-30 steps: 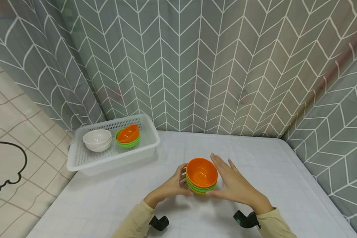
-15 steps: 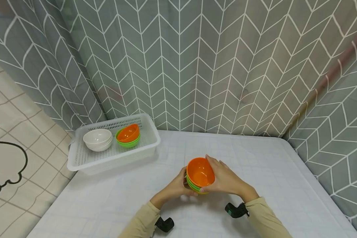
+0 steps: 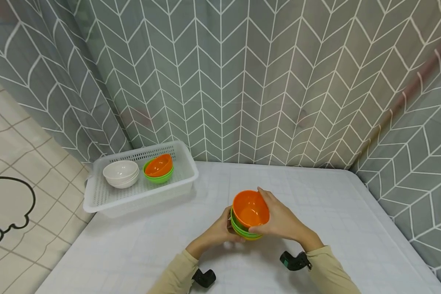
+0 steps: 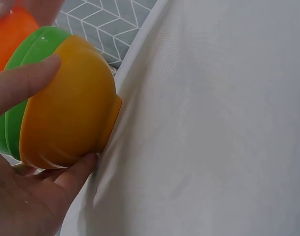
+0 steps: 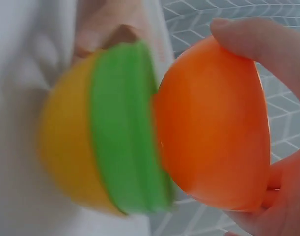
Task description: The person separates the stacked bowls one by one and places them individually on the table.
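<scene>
In the head view my right hand (image 3: pixel 284 220) grips an orange bowl (image 3: pixel 248 207) by its rim, thumb on the near side. The orange bowl sits tilted and partly raised above the green bowls (image 5: pixel 125 130). Those are nested in a yellow bowl (image 4: pixel 76 105) at the bottom of the stack. My left hand (image 3: pixel 217 232) holds the stack from the left; its thumb lies on the yellow bowl's side in the left wrist view, with a finger near the foot. From the right wrist, the orange bowl's base still overlaps the green rim.
A white perforated basket (image 3: pixel 139 202) stands at the back left of the white-covered table (image 3: pixel 128 253). It holds stacked white bowls (image 3: pixel 120 171), and green bowls (image 3: pixel 161 178) with a tilted orange bowl (image 3: pixel 159 165) on them. A patterned grey curtain (image 3: pixel 235 81) hangs behind.
My right hand has moved from beside the stack to grip the orange bowl's rim. The orange bowl has risen partly out of the green ones. The left hand has shifted slightly right.
</scene>
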### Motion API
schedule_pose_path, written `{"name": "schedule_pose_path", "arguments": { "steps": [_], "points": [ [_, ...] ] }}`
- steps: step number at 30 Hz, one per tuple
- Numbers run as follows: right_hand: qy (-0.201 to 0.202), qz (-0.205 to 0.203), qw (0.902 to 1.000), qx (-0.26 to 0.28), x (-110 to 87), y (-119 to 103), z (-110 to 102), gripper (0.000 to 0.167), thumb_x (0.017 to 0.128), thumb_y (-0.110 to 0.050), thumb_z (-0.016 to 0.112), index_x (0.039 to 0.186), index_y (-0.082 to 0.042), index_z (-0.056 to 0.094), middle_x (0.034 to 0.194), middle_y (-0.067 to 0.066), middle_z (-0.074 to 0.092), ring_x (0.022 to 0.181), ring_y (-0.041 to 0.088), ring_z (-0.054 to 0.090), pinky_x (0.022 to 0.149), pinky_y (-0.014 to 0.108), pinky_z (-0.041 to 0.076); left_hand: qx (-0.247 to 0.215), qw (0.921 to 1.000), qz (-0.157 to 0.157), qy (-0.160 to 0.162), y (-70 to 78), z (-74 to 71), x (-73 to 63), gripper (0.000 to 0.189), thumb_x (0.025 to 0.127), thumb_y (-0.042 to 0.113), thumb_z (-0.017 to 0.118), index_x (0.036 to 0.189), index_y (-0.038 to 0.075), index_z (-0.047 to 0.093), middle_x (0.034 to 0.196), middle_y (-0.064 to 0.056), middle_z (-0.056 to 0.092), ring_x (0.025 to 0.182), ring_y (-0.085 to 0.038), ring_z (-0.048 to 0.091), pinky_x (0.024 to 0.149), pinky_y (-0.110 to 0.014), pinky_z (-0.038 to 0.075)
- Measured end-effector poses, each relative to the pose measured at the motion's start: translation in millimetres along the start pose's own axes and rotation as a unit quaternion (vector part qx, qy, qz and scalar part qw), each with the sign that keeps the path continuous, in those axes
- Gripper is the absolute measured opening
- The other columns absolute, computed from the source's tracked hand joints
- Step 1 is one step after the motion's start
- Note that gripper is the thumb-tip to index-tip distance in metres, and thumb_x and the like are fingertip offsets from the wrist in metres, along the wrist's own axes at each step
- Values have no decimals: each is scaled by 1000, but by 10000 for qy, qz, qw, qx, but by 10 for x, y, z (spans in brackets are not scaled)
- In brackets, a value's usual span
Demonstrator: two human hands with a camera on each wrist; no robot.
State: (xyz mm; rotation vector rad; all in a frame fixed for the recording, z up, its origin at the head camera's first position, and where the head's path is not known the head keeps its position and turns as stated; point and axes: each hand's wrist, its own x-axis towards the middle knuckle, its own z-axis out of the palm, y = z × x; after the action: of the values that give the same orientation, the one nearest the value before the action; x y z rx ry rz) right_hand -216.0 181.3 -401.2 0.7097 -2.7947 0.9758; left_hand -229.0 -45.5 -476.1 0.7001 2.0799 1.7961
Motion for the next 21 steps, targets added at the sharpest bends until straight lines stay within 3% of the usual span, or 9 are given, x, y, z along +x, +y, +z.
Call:
{"name": "schedule_pose_path", "arguments": {
  "steps": [6,12,17,21],
  "points": [
    [463,269,9984,-159,-140,-27,-318,114,67,-48,85,153,-9,22,146,11,36,111,32,55,81,53,53,4,9999,-49,129,1,-1,-11,100,72,3,83,149,4,19,148,-16,32,130,-35,42,106,-43,38],
    [746,664,9943,-382,-390,155,-567,115,68,-51,83,152,-3,22,144,17,35,112,41,53,80,61,51,-32,9998,-53,177,-7,-3,-15,101,71,2,83,149,2,19,147,-19,34,132,-37,39,107,-44,36],
    [758,961,9919,-342,-597,422,-532,112,69,-44,86,149,4,23,143,20,34,114,42,51,84,64,48,-22,9999,-26,146,-12,3,-9,102,71,2,83,149,2,18,147,-19,33,133,-38,37,107,-44,35],
    [653,1184,9901,-387,-699,576,-425,113,67,-47,85,146,8,26,141,23,35,114,43,51,86,64,47,70,9999,-31,108,-7,7,2,103,72,5,84,150,2,16,148,-18,32,135,-38,35,109,-45,33]
  ]
}}
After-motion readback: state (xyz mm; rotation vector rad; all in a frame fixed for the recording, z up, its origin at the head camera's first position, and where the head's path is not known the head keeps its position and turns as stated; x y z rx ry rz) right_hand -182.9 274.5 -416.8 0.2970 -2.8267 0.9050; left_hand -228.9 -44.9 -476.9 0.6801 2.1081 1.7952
